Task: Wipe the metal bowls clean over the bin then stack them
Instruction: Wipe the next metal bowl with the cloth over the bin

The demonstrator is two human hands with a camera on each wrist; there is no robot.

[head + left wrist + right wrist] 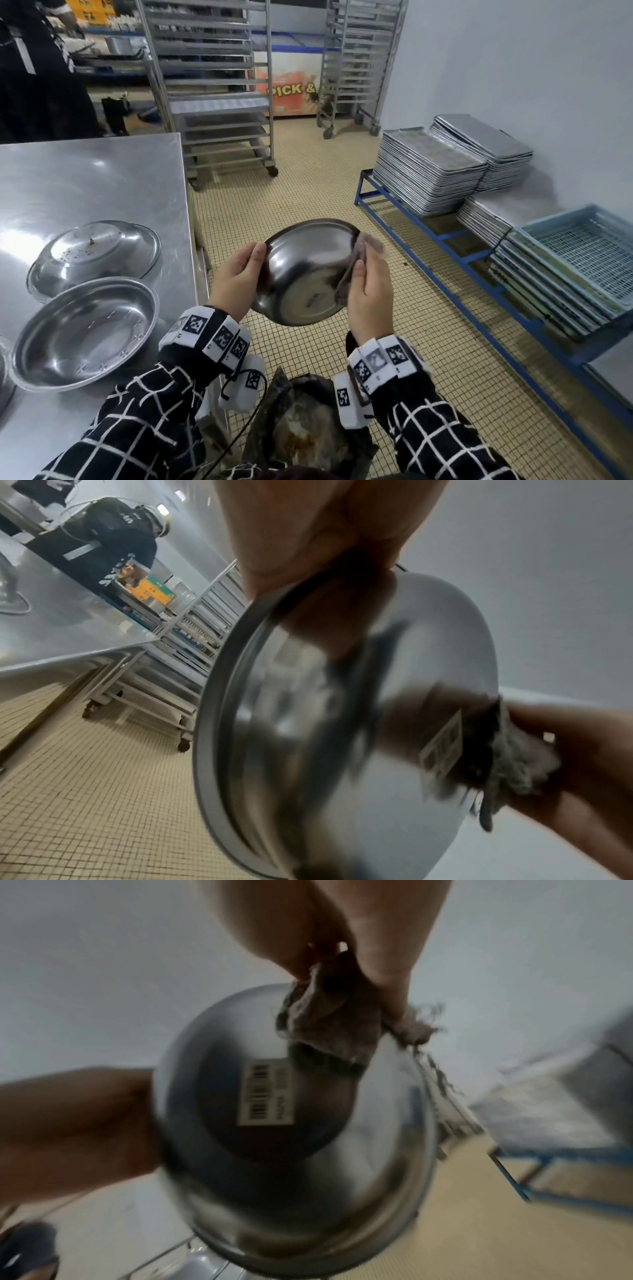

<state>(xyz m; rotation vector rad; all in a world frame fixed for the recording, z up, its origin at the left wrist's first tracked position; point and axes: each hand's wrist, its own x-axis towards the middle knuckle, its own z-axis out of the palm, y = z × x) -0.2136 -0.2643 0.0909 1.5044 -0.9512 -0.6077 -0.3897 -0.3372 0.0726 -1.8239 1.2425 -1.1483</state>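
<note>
I hold a metal bowl (305, 274) tilted over the bin (308, 421), its underside with a barcode label (265, 1093) turned toward me. My left hand (255, 260) grips the left rim, thumb on the outside. On the opposite rim my right hand (363, 270) pinches a grey cloth (371, 245) folded over the edge. The cloth (329, 1023) covers part of the bowl's outer wall (308, 1164). On the steel table (102, 178) to my left sit a shiny bowl (85, 329) and, behind it, a bowl (96, 253) speckled with crumbs.
Stacks of metal trays (428, 171) lie on a low blue rack (445, 240) along the right wall, with a blue plastic crate (582, 250) nearer. Wheeled tray trolleys (219, 102) stand ahead on the tiled floor. Another person (34, 68) stands beyond the table.
</note>
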